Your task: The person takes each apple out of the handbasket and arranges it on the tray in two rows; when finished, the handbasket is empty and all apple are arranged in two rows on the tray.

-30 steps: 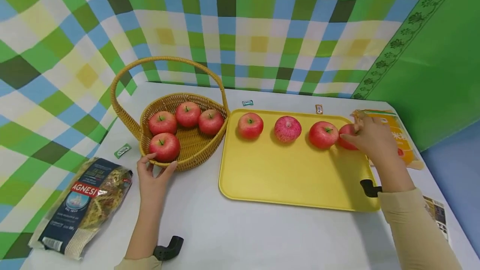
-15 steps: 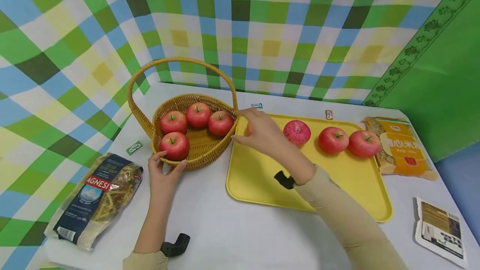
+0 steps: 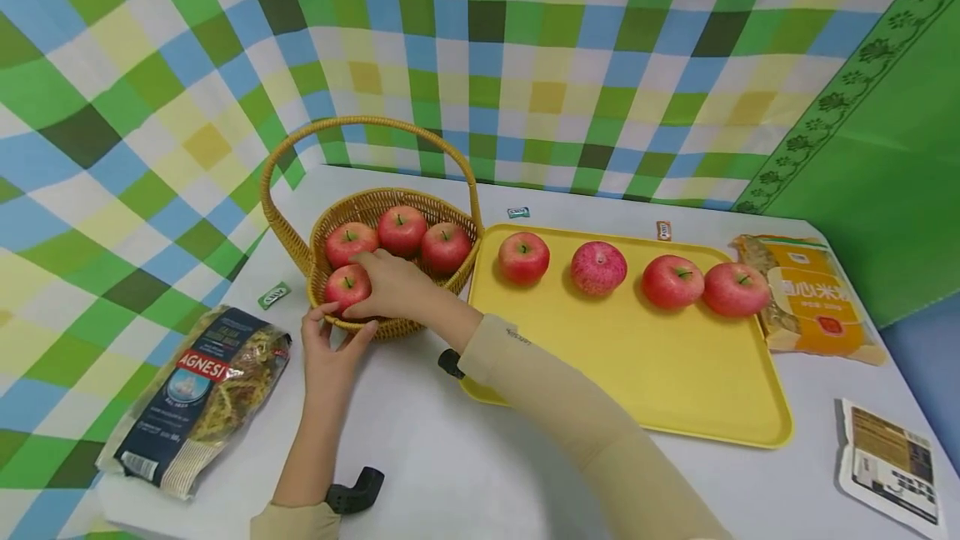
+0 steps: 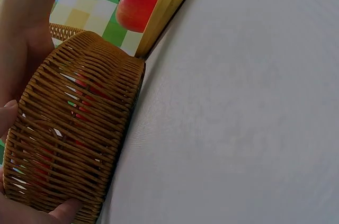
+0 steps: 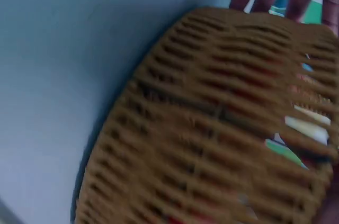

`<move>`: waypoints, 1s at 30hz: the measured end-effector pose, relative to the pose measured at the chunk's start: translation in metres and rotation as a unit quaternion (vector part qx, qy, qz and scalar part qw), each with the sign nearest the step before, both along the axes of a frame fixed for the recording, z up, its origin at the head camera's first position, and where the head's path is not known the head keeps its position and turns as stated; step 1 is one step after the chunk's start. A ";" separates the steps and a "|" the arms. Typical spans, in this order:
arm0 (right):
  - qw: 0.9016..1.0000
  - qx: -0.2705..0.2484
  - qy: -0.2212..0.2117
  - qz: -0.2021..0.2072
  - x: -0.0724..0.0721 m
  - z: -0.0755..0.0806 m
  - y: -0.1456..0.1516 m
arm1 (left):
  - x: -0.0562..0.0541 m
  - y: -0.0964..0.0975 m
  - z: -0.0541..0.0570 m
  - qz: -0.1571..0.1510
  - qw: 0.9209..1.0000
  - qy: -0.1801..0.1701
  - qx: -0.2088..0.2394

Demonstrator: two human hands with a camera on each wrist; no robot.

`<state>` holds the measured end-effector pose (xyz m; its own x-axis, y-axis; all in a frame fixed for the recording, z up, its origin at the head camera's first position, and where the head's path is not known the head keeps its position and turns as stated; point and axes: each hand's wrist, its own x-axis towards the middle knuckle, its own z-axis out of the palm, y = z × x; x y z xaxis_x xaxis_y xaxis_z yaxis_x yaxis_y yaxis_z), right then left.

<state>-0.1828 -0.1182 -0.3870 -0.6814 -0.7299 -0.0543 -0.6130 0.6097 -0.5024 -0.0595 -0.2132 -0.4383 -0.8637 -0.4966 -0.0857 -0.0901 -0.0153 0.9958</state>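
In the head view a woven basket [image 3: 397,330] with a tall handle holds several red apples. My left hand [image 3: 330,361] grips its near rim, and the left wrist view has those fingertips against the woven side. My right hand [image 3: 401,286] reaches over the rim, its fingers and thumb around the front-left apple [image 3: 347,288], partly covering it. Behind that sit a left apple [image 3: 351,242], a back apple [image 3: 402,229] and a right apple [image 3: 446,248]. In the right wrist view the basket's side [image 5: 201,123] is blurred and hides the apple.
A yellow tray [image 3: 592,348] to the right bears a row of red apples along its far side. An AGNESI pasta bag [image 3: 198,394] lies at left, an orange-labelled bag [image 3: 817,298] and a flat packet [image 3: 892,465] at right. Small wrapped candies lie around. A checked cloth rises behind.
My right hand has left the apple at the tray's right end, crossed leftward over the tray and come down on an apple in the basket. The left hand stays at the rim.
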 end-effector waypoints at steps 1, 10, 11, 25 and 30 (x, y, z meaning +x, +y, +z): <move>1.000 0.005 0.001 -0.001 0.000 -0.002 -0.003 | 0.000 0.000 0.000 0.000 1.000 0.004 0.003; 0.998 0.030 0.048 -0.022 0.001 -0.002 -0.009 | 0.001 0.000 -0.002 0.005 1.000 0.006 -0.001; 0.998 0.023 0.053 -0.027 0.001 0.001 -0.005 | 0.001 0.000 -0.002 0.006 1.000 0.004 -0.002; 0.990 -0.095 0.026 -0.104 0.014 0.054 0.157 | 0.001 0.003 0.001 0.011 1.000 -0.009 0.007; 0.992 -0.031 0.009 -0.124 0.029 0.025 0.207 | 0.002 0.001 0.003 0.005 0.999 -0.032 0.004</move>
